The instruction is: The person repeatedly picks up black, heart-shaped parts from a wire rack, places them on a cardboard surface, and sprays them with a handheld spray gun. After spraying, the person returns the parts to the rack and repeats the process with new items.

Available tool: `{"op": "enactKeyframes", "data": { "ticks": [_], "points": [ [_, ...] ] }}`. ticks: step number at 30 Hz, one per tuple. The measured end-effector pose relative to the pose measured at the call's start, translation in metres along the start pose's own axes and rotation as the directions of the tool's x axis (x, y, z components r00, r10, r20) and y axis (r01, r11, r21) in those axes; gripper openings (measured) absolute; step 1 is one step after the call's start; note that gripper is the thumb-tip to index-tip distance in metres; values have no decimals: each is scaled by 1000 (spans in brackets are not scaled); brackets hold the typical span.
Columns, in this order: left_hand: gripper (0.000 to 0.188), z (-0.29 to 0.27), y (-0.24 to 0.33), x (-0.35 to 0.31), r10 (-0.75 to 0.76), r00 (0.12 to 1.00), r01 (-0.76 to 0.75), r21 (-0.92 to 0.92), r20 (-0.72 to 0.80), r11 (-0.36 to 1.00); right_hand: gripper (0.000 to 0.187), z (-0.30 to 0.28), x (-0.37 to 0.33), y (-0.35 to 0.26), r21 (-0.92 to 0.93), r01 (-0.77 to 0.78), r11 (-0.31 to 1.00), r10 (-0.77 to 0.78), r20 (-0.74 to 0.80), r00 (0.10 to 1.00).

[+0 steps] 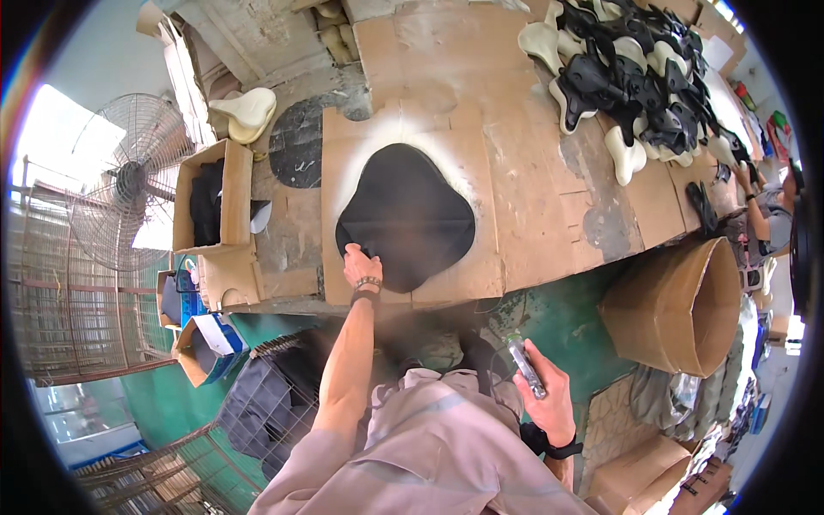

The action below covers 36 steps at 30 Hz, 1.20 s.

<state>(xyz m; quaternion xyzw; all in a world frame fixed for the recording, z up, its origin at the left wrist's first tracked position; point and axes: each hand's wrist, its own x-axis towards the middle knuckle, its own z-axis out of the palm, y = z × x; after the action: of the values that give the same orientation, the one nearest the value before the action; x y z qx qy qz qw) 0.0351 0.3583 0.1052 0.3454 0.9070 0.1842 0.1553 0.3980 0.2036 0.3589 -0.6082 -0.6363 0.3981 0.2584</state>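
Observation:
A black bicycle saddle cover (pixel 408 189), wide and rounded, lies flat on a cardboard sheet (pixel 343 129) in front of me. White residue rings its upper edge. My left hand (pixel 362 266) is closed at the cover's lower left edge, its fingertips pinching the rim. Held off to the right, below the table edge, my right hand (pixel 549 390) is wrapped round a slim silver tool (pixel 526 369) with a greenish end. Its exact kind is not clear.
Black and cream saddle parts (pixel 627 81) are heaped at the far right. On the left stand an open carton (pixel 236 193) with black pieces, a cream saddle base (pixel 247 112) and a wire fan (pixel 129 180). A large carton (pixel 618 300) flanks the table; a person's arm (pixel 755 215) shows far right.

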Motion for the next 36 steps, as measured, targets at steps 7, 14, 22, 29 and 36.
{"op": "enactKeyframes", "data": {
  "ticks": [7, 14, 22, 29, 36],
  "points": [
    [49, -5, -7, 25, -14, 998, 27, -204, 65, 979, 54, -19, 23, 10, -11, -9, 1000, 9, 34, 999],
    [56, -13, -3, 63, -94, 938, 289, -601, 335, 745, 56, -30, 37, 27, -15, -63, 998, 63, 39, 997],
    [33, 3, -5, 170, 87, 917, 385, -921, 389, 58, 57, -32, 47, 36, -17, -49, 999, 50, 77, 996],
    [52, 9, 60, 37, 379, 908, -419, -335, -179, 844, 56, -38, 45, 33, -39, -78, 996, 79, 16, 997],
    [84, 36, 22, -44, 549, 806, -591, 247, 221, 768, 56, -66, 31, -13, 54, 41, 998, -42, 13, 999]
  ]
}}
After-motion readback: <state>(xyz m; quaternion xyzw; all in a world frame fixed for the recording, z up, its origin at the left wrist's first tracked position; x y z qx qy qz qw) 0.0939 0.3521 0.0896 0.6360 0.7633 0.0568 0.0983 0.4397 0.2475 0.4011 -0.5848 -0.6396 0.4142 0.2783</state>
